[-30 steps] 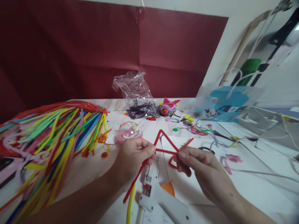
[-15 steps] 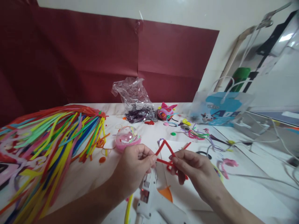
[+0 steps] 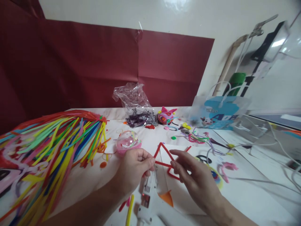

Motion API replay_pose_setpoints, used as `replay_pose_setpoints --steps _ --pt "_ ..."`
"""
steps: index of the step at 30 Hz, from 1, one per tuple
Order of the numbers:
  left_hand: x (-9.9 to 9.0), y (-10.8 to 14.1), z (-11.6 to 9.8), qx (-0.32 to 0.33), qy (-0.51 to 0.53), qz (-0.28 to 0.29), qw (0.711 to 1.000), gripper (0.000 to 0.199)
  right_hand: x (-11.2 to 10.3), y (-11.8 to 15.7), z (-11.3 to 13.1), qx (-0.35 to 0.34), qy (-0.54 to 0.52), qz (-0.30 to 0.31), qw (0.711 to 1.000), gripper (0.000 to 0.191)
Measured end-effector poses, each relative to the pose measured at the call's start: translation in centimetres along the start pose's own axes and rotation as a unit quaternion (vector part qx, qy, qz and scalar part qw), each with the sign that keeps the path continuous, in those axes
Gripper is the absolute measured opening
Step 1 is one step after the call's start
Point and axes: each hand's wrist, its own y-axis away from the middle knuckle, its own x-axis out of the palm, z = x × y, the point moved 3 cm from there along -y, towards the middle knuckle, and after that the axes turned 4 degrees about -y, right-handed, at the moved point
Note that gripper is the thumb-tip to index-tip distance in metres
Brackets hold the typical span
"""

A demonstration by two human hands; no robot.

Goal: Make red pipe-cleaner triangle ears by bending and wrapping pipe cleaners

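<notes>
A red pipe cleaner is bent into a triangle with its peak upward, and its left corner is pinched between the thumb and fingers of my left hand. My right hand is at the triangle's right corner, with the index finger raised apart from the thumb. The thumb tip appears to touch that corner. More bent red pipe cleaner shows beneath the right hand; whether it joins the triangle is hidden. Below my hands lies a white glue gun, beside an orange piece.
Many coloured pipe cleaners spread across the left. A clear ball with a pink base stands behind my left hand. Farther back are a crinkled plastic bag, a pink decorated figure and a blue-white carrier bag. Cables run along the right.
My right hand has loosened its pinch, the index finger lifting away from the thumb. The left hand keeps its hold on the red triangle, and the view has tilted slightly upward.
</notes>
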Motion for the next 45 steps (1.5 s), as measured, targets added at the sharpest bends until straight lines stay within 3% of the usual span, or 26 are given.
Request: replay_pose_setpoints --steps 5,9,16,33,45 --pt "0.6 0.2 0.4 -0.001 0.016 -0.015 1.0 0.013 -0.2 0.6 1.5 -0.182 0.107 -0.061 0.976 0.018" --pt "1.6 1.0 0.5 -0.017 0.059 -0.01 0.998 0.011 0.3 0.8 2.0 -0.207 0.13 -0.039 0.969 0.015" --pt "2.0 0.7 1.4 -0.076 0.165 0.026 0.983 0.017 0.7 0.7 1.7 -0.268 0.112 -0.052 0.955 0.025" --pt "2.1 1.2 1.0 -0.121 0.189 0.039 0.974 0.014 0.6 1.2 1.2 -0.251 0.114 -0.042 0.96 0.025" --pt "2.0 1.0 1.1 -0.076 0.125 0.021 0.989 0.014 1.0 0.9 1.9 -0.219 0.061 -0.023 0.974 0.017"
